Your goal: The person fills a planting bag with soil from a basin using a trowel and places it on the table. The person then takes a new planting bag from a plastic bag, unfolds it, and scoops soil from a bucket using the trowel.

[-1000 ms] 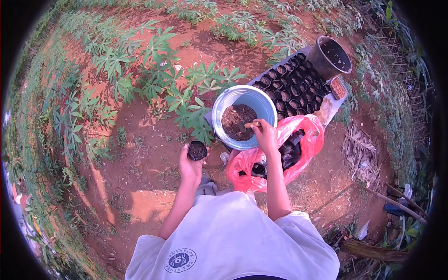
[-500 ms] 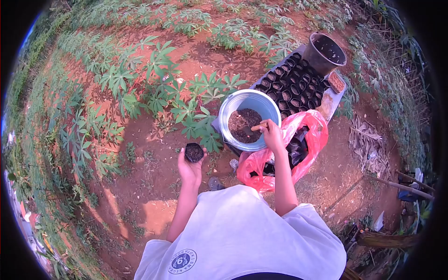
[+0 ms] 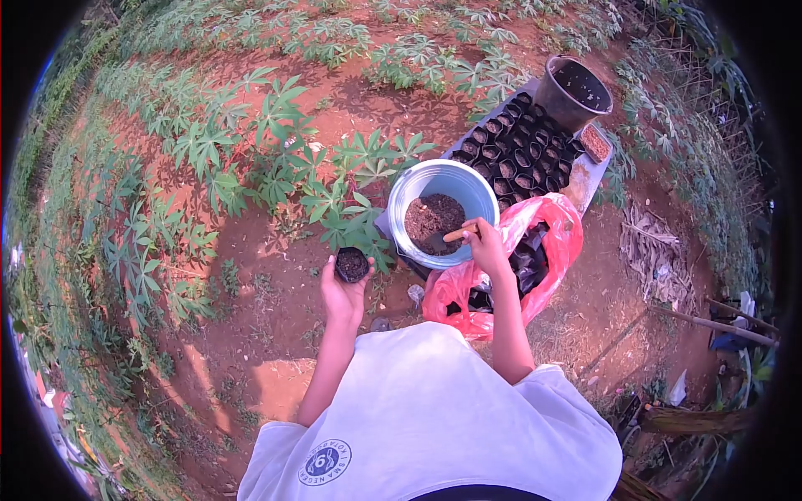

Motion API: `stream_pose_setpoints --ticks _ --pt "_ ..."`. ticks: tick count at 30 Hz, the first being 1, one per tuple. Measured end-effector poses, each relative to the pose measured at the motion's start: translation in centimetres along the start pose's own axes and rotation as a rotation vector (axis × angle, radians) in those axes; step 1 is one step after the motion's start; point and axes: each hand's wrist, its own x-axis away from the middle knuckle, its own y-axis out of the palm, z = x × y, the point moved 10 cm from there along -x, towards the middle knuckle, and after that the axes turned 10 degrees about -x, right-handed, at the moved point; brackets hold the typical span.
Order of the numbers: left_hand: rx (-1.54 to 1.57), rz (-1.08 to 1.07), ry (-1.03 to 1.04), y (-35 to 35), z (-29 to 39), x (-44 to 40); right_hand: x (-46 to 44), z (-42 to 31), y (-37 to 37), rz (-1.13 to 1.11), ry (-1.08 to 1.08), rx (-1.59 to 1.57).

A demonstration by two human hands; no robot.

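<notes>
My left hand (image 3: 343, 292) is closed around a small black planting bag (image 3: 352, 265) with dark soil in it, held upright left of the bucket. My right hand (image 3: 486, 248) grips the wooden handle of a trowel (image 3: 454, 235). The trowel's dark blade dips into the brown soil (image 3: 433, 217) inside the light blue bucket (image 3: 398, 205), partly sunk so its tip is hidden. Under my right forearm lies a red plastic bag (image 3: 561, 219) stuffed with black plastic bags (image 3: 528, 259).
Behind the bucket, a low table (image 3: 595, 173) bears several rows of filled black bags (image 3: 524, 148). A dark bucket (image 3: 575, 93) and a tray of reddish grains (image 3: 595, 144) stand at its far right. Leafy plants (image 3: 355, 215) grow close to the bucket's left.
The trowel has turned in the soil, its handle now lying more level and further left. The planting bag in my left hand has shifted slightly up and right in view.
</notes>
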Motion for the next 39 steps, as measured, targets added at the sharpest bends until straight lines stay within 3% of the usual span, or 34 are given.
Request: stream_pose_setpoints --ticks 15,31,39 --pt "0.041 0.083 -0.022 -1.0 -2.6 0.4 0.6 0.9 -1.8 -0.057 0.143 -0.152" --pt "0.03 0.116 -0.026 4.1 -6.9 3.2 1.9 3.7 -5.5 -0.096 0.265 -0.284" --pt "-0.017 0.17 -0.002 5.3 -8.3 5.1 1.5 6.3 -6.6 -0.089 0.267 -0.501"
